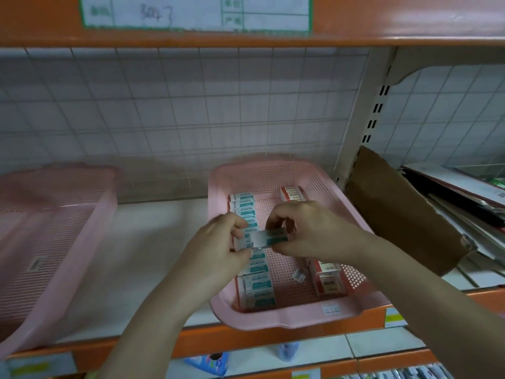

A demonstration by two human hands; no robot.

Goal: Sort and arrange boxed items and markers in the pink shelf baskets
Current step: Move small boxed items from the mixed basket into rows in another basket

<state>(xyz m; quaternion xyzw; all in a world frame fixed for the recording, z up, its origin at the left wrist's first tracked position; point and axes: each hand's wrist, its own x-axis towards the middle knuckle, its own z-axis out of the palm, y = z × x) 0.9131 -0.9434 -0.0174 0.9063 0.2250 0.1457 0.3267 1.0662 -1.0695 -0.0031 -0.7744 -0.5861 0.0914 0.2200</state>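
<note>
1. The scene was a shop shelf point(153, 242) with orange edging and a white wire-grid back panel; two pink baskets sat on it, and the right-hand pink basket point(273, 173) was the one being worked in.
2. The grip was shared: the left hand point(218, 242) and the right hand point(306, 231) each pinched one end of a small teal-and-white box point(262, 239), fingers curled round it, holding it level just above the basket's floor.
3. Below the held box, a row of matching teal boxes point(257, 285) ran front to back along the basket's left side; red-and-white boxes point(326, 277) lay along its right side, with a loose barcode tag point(298, 275) between the two rows.
4. Further out, the left pink basket point(54, 242) looked to hold almost nothing, and a piece of brown cardboard point(396, 214) leaned beside the right basket.
5. To do this step well, the box probably needed turning to match its neighbours' label direction, then lowering into the gap in the teal row. Both hands should have eased it down squarely so adjacent boxes were not tipped, keeping teal apart from red.
</note>
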